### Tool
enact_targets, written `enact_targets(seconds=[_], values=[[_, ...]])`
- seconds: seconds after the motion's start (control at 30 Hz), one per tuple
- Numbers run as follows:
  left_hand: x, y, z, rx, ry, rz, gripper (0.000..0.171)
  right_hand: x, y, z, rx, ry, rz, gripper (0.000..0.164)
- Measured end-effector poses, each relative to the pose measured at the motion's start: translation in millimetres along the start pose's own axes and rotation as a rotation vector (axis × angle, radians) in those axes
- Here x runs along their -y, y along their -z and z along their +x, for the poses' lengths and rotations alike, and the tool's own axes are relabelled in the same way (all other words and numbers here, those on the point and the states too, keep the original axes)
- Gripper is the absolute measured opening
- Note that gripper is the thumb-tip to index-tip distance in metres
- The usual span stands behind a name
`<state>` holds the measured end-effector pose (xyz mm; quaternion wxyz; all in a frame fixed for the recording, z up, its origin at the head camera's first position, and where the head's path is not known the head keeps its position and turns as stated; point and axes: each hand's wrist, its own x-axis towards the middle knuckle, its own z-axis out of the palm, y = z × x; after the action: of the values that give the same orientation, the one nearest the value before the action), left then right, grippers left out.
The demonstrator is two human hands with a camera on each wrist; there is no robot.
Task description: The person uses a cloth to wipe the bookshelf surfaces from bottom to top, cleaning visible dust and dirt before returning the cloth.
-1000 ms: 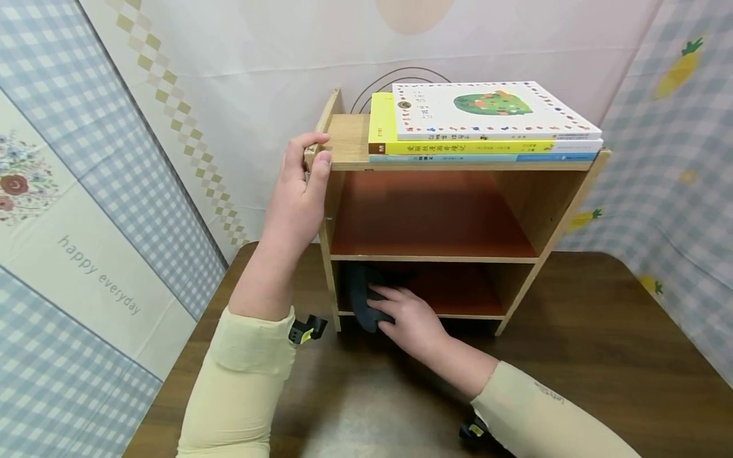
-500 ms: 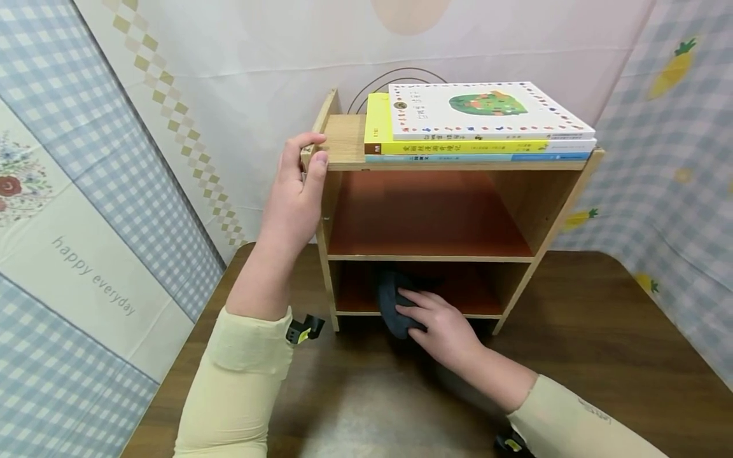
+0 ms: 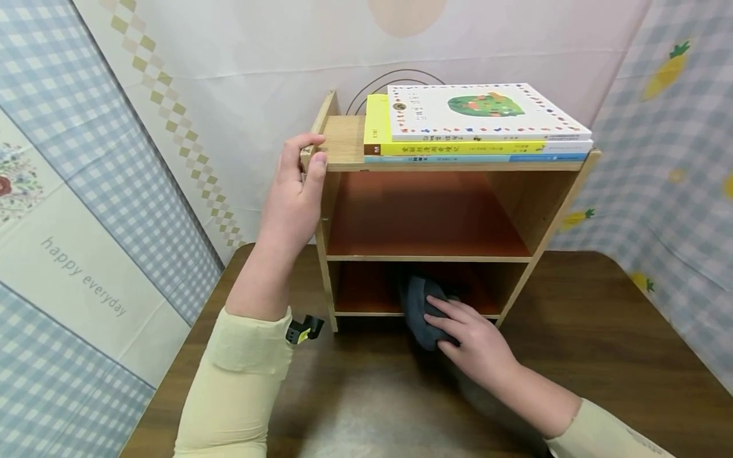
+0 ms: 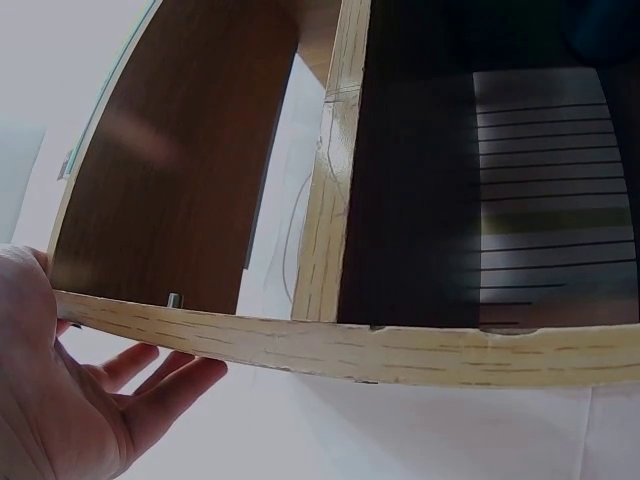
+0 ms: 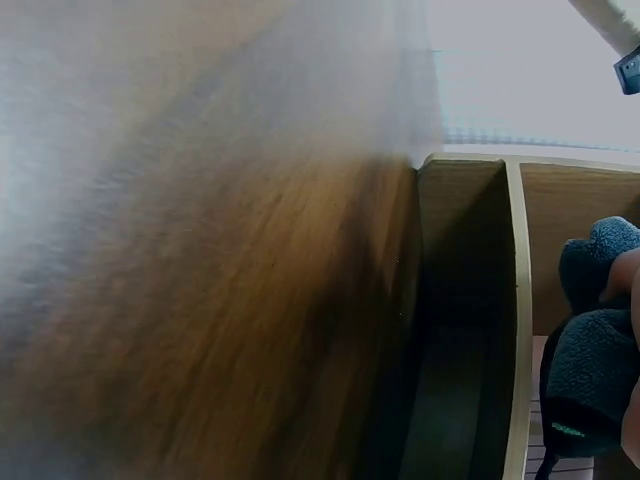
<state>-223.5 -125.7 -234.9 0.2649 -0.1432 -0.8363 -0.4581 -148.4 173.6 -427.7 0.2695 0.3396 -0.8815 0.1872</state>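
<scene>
My left hand [image 3: 294,191] grips the upper left corner of a small wooden bookshelf [image 3: 429,259], thumb at the front edge and fingers over the side panel. In the left wrist view its fingers [image 4: 165,395] show past the pale panel edge. Low in the shelf's bottom compartment, my right hand [image 3: 472,337] holds a bunched dark blue-grey cloth [image 3: 422,312] against the lower board, right of the middle. In the right wrist view the fuzzy cloth [image 5: 595,375] bulges around the fingers, with a black edge and a small green mark; most of that hand is out of frame.
Several books [image 3: 481,124] lie stacked on the shelf top, a white one uppermost. The shelf stands on a dark wooden table [image 3: 366,394]. Patterned cloth hangings [image 3: 258,38] enclose the back and both sides. The middle compartment [image 3: 429,213] has a reddish-brown board.
My right hand has slid the cloth rightward along the bottom compartment, from the left end to right of the middle. My left hand has kept its grip on the shelf corner.
</scene>
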Motion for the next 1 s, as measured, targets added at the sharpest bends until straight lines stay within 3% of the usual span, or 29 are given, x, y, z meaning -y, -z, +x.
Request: enact_targets(seconds=[0.5,0.63,0.67,0.8,1.0], values=[[-3.9,0.5,-0.1,0.013,0.035,0.010,0.043,4,34,-47,-0.015,0.006,-0.004,0.066],[-2.9,0.4,-0.2,0.008,0.027,0.001,0.043,3,41,-59,-0.026,0.016,0.021,0.032],[-2.7,0.6,-0.2,0.007,0.027,0.000,0.043,3,42,-62,-0.028,0.014,0.027,0.032],[-1.8,0.5,-0.1,-0.001,0.020,-0.004,0.043,1,49,-71,-0.034,-0.008,0.016,0.056],[-0.6,-0.8,-0.8,0.004,0.018,0.001,0.043,-4,59,-83,-0.039,-0.031,-0.007,0.057]])
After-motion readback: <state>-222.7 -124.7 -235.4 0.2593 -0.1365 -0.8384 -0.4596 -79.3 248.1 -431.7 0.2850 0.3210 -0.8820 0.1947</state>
